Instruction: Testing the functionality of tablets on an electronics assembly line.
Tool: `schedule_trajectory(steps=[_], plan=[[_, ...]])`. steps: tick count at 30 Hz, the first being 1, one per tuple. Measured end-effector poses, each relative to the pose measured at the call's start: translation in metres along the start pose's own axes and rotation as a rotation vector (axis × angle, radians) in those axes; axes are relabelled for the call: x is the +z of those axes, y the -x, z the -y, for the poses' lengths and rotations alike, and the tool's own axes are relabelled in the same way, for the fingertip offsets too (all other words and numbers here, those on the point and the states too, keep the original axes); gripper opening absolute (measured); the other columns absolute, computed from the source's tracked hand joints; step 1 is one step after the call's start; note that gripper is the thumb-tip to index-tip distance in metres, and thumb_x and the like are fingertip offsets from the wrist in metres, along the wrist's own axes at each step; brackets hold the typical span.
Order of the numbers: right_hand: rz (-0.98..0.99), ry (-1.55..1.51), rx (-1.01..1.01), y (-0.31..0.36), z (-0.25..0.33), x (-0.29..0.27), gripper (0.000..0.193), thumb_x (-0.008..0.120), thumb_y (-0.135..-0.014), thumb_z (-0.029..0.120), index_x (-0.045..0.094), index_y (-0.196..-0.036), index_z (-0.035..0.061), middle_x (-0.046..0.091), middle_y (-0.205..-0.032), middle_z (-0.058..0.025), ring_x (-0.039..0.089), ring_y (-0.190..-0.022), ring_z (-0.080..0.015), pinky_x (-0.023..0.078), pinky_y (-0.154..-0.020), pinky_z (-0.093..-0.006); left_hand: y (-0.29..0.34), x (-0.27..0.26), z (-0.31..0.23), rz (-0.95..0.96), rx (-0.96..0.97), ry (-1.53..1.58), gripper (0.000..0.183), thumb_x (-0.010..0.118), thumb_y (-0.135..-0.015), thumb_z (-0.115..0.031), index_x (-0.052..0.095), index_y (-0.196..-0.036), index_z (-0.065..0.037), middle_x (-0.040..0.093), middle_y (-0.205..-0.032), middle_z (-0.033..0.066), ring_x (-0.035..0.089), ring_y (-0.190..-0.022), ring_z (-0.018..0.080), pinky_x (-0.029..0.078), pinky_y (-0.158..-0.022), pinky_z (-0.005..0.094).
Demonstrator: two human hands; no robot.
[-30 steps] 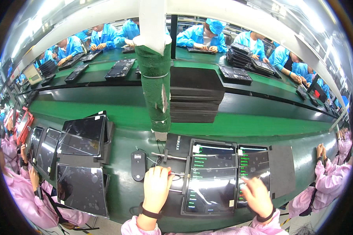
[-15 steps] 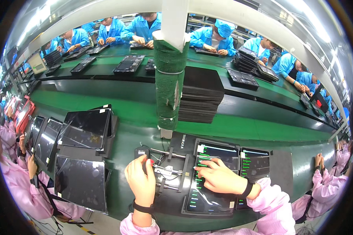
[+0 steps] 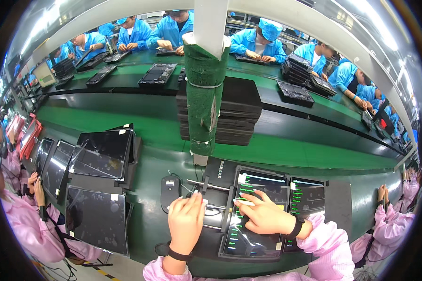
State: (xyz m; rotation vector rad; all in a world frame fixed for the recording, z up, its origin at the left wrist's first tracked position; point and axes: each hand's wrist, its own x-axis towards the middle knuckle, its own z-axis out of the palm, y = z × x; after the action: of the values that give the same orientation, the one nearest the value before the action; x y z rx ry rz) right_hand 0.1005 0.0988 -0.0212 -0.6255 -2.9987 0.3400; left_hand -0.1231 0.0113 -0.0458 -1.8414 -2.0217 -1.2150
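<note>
My left hand (image 3: 186, 220) lies over a metal slide fixture (image 3: 215, 207) with two rods, its fingers stretched out at the sliding block. The thumb and the block's underside are hidden. The fixture's black end plate (image 3: 227, 208) meets the left edge of a lit tablet screen (image 3: 253, 236), which shows green text lines on black. My right hand (image 3: 267, 214) rests over that screen, fingers spread, fingertips near its upper left part. Close by on the right lies a second lit screen (image 3: 309, 194), partly covered by my right forearm. A black computer mouse (image 3: 170, 189) sits left of the fixture.
Dark screens (image 3: 96, 218) in film are piled on the left. A green-wrapped post (image 3: 204, 98) rises in front of me, with a stack of black sheets (image 3: 239, 107) behind it. Co-workers in pink sit at both sides; others in blue work across the line.
My left hand has moved right with the slide, uncovering the mouse; the end plate now reaches the screen. My right hand has barely shifted. The black stack has travelled left behind the post.
</note>
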Motion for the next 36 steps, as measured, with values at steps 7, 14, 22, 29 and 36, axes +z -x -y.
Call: schedule_trajectory(steps=[7,14,22,29,36], plan=[[-0.053,0.001,0.027,0.003,0.003,0.004,0.056,0.059,-0.076,0.018,0.049,-0.128,-0.0005,0.065,-0.106,-0.0079,0.044,-0.129,-0.032,0.025,-0.108,-0.0579,0.009,0.014,-0.009,0.118,0.218,-0.178,0.029,0.065,-0.072,-0.007,0.067,-0.097,0.006,0.067,-0.1,0.0135,0.059,-0.08,0.0266,0.048,-0.081,0.0385],[-0.109,0.053,0.062,0.008,0.002,0.009,0.048,0.058,-0.078,0.017,0.05,-0.123,0.003,0.065,-0.108,-0.0072,0.045,-0.127,-0.0342,0.025,-0.107,-0.0605,0.003,-0.01,0.011,0.012,-0.242,0.437,0.018,0.055,-0.089,-0.006,0.07,-0.092,0.003,0.07,-0.091,0.0161,0.067,-0.084,0.0254,0.05,-0.079,0.0327],[-0.112,0.096,0.134,0.026,0.012,-0.002,0.044,0.059,-0.079,0.016,0.053,-0.119,0.0018,0.066,-0.101,-0.0041,0.047,-0.124,-0.0329,0.024,-0.106,-0.0633,0.008,-0.025,0.026,-0.214,-0.506,0.567,0.027,0.048,-0.096,-0.01,0.069,-0.091,0.006,0.068,-0.086,0.0109,0.062,-0.073,0.0148,0.047,-0.07,0.0265],[-0.044,0.065,0.209,0.058,0.014,-0.004,0.039,0.058,-0.08,0.016,0.054,-0.117,0.0036,0.064,-0.108,-0.0017,0.047,-0.126,-0.0315,0.021,-0.107,-0.0649,0.007,-0.026,0.023,-0.217,-0.509,0.57,0.027,0.047,-0.096,-0.009,0.069,-0.09,0.006,0.067,-0.086,0.0102,0.06,-0.073,0.0145,0.047,-0.07,0.0267],[-0.166,-0.079,0.473,0.089,0.022,-0.039,0.033,0.059,-0.084,0.016,0.054,-0.115,0.0058,0.048,-0.136,-0.0149,0.035,-0.133,-0.0393,0.017,-0.111,-0.0582,0.009,-0.022,0.026,-0.142,-0.437,0.362,0.018,0.052,-0.091,-0.009,0.068,-0.091,-0.002,0.067,-0.091,0.0105,0.06,-0.085,0.0244,0.043,-0.081,0.0335]])
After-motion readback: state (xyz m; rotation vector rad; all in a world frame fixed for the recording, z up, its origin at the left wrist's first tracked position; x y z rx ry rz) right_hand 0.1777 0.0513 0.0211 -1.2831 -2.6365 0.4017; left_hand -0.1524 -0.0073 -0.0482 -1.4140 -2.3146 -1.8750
